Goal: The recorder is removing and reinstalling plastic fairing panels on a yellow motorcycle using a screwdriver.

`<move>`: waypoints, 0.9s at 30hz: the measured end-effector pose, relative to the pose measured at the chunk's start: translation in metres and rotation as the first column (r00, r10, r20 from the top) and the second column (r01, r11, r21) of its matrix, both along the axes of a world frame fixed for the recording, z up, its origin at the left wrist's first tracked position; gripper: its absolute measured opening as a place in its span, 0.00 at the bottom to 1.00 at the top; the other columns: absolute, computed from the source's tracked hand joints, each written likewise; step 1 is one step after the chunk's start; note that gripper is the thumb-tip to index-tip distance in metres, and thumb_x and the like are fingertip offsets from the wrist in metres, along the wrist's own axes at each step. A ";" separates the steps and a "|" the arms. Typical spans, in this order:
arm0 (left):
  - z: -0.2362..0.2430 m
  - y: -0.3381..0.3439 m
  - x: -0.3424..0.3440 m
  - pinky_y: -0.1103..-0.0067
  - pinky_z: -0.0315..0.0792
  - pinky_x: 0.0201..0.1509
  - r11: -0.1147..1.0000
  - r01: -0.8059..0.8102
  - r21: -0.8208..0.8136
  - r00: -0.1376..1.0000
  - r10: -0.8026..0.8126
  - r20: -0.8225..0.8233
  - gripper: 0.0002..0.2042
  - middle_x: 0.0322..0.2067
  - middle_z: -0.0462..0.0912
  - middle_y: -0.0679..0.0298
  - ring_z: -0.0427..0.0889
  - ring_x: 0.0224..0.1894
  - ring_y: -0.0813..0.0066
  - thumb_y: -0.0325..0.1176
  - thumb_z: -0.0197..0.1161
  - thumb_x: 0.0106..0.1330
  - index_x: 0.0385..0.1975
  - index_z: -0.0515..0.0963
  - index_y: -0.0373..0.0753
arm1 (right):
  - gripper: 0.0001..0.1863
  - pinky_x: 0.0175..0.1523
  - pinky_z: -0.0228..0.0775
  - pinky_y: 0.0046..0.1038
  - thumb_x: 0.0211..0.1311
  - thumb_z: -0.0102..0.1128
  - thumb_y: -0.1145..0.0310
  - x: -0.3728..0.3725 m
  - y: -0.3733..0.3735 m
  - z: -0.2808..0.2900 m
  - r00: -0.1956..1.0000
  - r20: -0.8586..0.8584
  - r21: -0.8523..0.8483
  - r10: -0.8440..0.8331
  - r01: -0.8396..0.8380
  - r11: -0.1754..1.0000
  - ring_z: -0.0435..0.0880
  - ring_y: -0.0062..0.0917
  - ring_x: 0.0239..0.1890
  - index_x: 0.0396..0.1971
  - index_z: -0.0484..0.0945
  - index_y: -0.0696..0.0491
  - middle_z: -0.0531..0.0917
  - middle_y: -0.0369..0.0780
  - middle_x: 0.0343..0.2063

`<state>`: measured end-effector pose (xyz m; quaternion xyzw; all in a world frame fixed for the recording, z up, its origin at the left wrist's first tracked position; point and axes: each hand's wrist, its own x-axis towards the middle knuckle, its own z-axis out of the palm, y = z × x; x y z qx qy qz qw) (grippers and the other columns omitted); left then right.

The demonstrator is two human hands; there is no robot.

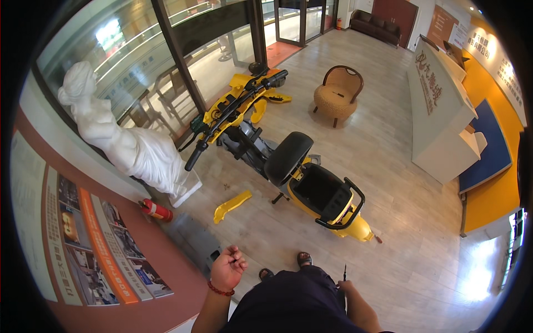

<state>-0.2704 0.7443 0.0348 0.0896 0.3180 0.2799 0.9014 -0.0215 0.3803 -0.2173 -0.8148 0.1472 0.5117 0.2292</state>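
Observation:
My left hand (227,269) is raised at the lower middle with its fingers curled in. A small dark thing seems to show at its fingertips, too small to name. Lower right, beside my thigh, my right hand (348,289) is closed round a slim dark screwdriver-like tool (345,273), thin end pointing up. Ahead of me, apart from both hands, stands a yellow electric scooter (355,222). Its black seat (288,158) is tipped up over a black storage bin (319,191). Some of its front covers look loosened or off. A curved yellow panel (232,206) lies on the floor.
A white statue (119,139) stands at the left by the windows, near a red fire extinguisher (156,211). Beside the wall lies a grey flat piece (191,238). Beyond the scooter are a tan chair (336,102) and, at right, a white reception desk (430,127).

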 end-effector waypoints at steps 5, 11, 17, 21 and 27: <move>0.004 -0.016 0.012 0.78 0.62 0.32 0.989 0.134 0.059 0.990 -0.132 -0.044 0.09 0.22 0.68 0.67 0.61 0.20 0.79 0.22 0.43 0.59 0.35 0.71 0.39 | 0.13 0.21 0.63 0.29 0.52 0.49 0.68 0.022 -0.012 -0.044 0.998 -0.046 0.004 -0.051 0.051 0.999 0.68 0.26 0.15 0.26 0.80 0.60 0.69 0.39 0.13; 0.000 -0.030 0.024 0.80 0.61 0.29 0.994 0.108 0.006 0.991 -0.107 -0.081 0.07 0.20 0.66 0.69 0.59 0.17 0.81 0.26 0.42 0.66 0.38 0.68 0.39 | 0.12 0.21 0.64 0.29 0.51 0.50 0.68 0.036 -0.009 -0.035 0.997 -0.020 -0.009 0.069 -0.070 0.998 0.73 0.29 0.18 0.26 0.80 0.59 0.74 0.43 0.17; -0.001 -0.043 0.021 0.80 0.61 0.27 0.999 -0.020 -0.042 0.995 0.016 -0.098 0.06 0.17 0.63 0.71 0.60 0.16 0.83 0.26 0.42 0.65 0.36 0.68 0.38 | 0.13 0.22 0.65 0.31 0.52 0.50 0.67 0.063 -0.015 -0.048 0.988 -0.094 0.009 0.119 -0.119 0.993 0.76 0.30 0.19 0.26 0.80 0.60 0.78 0.45 0.22; -0.008 -0.052 0.006 0.81 0.61 0.27 0.993 -0.108 -0.039 0.979 0.099 -0.177 0.05 0.15 0.63 0.71 0.59 0.15 0.83 0.27 0.44 0.63 0.34 0.68 0.38 | 0.13 0.21 0.63 0.30 0.52 0.49 0.66 0.083 0.005 -0.044 0.973 -0.060 -0.030 0.225 -0.227 0.974 0.74 0.28 0.17 0.26 0.80 0.59 0.77 0.43 0.18; -0.030 -0.073 -0.029 0.80 0.60 0.26 0.954 -0.277 -0.110 0.939 0.245 -0.241 0.04 0.15 0.62 0.71 0.59 0.15 0.82 0.28 0.45 0.62 0.33 0.68 0.39 | 0.15 0.20 0.62 0.29 0.54 0.48 0.63 0.110 0.066 -0.016 0.827 -0.135 -0.046 0.546 -0.556 0.830 0.71 0.25 0.16 0.25 0.80 0.58 0.70 0.38 0.13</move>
